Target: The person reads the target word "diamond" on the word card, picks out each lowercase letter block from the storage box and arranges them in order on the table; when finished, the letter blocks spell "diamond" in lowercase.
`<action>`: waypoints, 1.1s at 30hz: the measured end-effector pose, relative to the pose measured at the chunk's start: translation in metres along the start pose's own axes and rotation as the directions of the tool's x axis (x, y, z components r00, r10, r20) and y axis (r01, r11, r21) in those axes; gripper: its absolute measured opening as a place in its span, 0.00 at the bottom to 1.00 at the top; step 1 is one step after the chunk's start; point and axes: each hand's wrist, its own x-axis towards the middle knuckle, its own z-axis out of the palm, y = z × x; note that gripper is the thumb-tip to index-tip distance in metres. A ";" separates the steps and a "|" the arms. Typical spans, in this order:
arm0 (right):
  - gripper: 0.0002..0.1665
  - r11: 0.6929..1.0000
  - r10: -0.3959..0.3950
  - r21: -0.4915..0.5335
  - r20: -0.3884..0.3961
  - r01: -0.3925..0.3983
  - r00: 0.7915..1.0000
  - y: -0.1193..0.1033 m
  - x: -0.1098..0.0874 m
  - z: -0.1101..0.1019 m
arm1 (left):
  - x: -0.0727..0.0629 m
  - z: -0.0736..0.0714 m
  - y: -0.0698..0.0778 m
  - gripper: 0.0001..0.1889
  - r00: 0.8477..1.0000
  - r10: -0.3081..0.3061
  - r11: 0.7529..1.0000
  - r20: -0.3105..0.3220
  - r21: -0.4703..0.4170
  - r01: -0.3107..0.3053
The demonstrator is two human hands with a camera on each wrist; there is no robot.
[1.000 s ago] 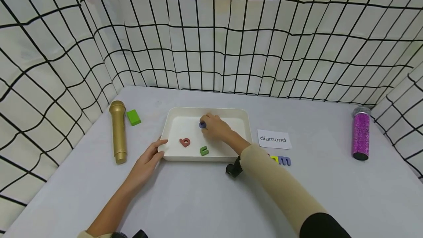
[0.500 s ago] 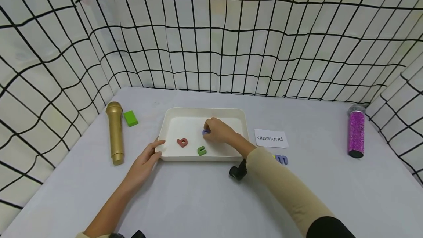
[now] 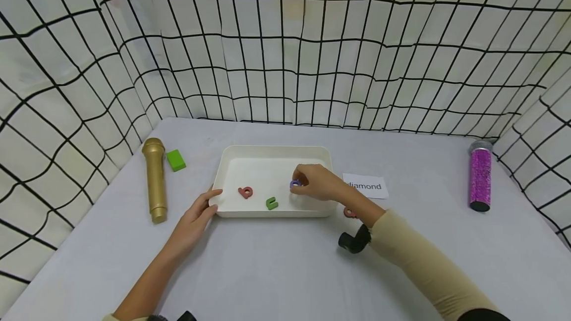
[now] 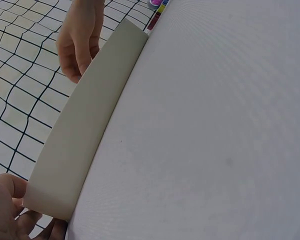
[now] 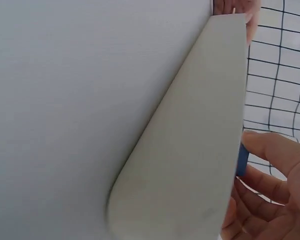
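Observation:
My right hand [image 3: 318,182] pinches a small blue letter [image 3: 295,183] between thumb and fingers, low over the right part of the white tray [image 3: 276,214]. In the right wrist view the blue letter [image 5: 242,161] shows just past the tray wall [image 5: 190,135]. My left hand [image 3: 200,212] grips the tray's front left corner, thumb at the rim; the left wrist view shows its fingers [image 4: 32,222] against the tray's end wall. Inside the tray lie a red letter [image 3: 245,192] with a ring-shaped part and a green n-shaped letter [image 3: 271,203].
A card printed "diamond" [image 3: 372,187] lies right of the tray, partly behind the right hand. Another red letter [image 3: 350,213] shows beside the right forearm. A gold microphone [image 3: 154,180] and green block [image 3: 176,160] lie left; a purple glitter microphone [image 3: 480,177] lies far right.
My right hand has moved rightward across the tray with the blue letter still pinched. The forearm now covers the letters below the card. My left hand stays at the tray corner.

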 end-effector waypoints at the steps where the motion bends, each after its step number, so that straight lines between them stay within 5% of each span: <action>1: 0.13 1.000 -0.012 0.004 -0.016 0.012 1.000 0.002 -0.008 -0.003 | 0.000 0.000 0.000 0.23 1.000 0.000 1.000 0.000 0.003 0.000; 9: 0.14 0.997 -0.043 0.056 -0.127 0.051 0.991 0.034 -0.068 -0.022 | -0.001 -0.001 0.001 0.23 1.000 -0.002 1.000 -0.003 -0.015 0.002; 17: 0.15 0.999 0.048 -0.014 -0.178 -0.051 0.983 0.076 -0.117 -0.035 | -0.001 0.001 0.001 0.23 1.000 -0.005 1.000 0.000 -0.026 0.005; 25: 0.14 0.992 0.119 -0.030 -0.155 -0.125 0.981 0.104 -0.151 -0.043 | -0.001 0.002 0.003 0.23 1.000 0.000 1.000 -0.001 -0.014 0.000; 33: 0.14 0.987 0.142 -0.053 -0.123 -0.150 0.982 0.117 -0.165 -0.041 | 0.001 0.001 0.004 0.23 1.000 -0.003 1.000 -0.002 -0.014 0.003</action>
